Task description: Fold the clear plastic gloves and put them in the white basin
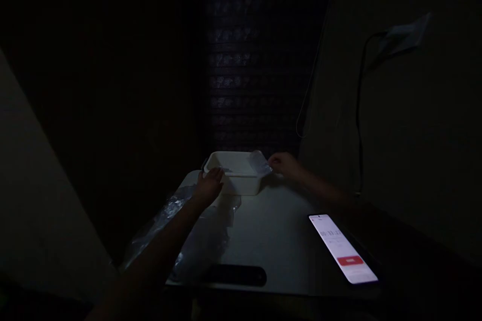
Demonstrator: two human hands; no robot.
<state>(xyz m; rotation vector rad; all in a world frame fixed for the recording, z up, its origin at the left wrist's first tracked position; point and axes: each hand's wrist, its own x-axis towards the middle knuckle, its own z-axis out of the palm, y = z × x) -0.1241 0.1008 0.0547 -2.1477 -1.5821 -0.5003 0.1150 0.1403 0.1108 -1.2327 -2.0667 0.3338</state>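
A white rectangular plastic tub (241, 185) stands at the far end of the table. My left hand (209, 185) is at its near left corner, fingers bent over the rim. At the tub's right end, my right hand (283, 164) pinches a small clear plastic bag (259, 162), which lies partly over the rim. Something clear, possibly more plastic, shows faintly inside the tub near my left fingers. Below my left forearm, a heap of clear plastic bags (211, 235) covers the left part of the table. The dim light hides finer detail.
On the white table (271, 241), a lit phone (342, 248) showing a timer lies at the right. A dark handle-like object (239, 275) rests by the near edge. A cable (359, 110) hangs down the right wall, and a dark shutter (241, 60) is behind.
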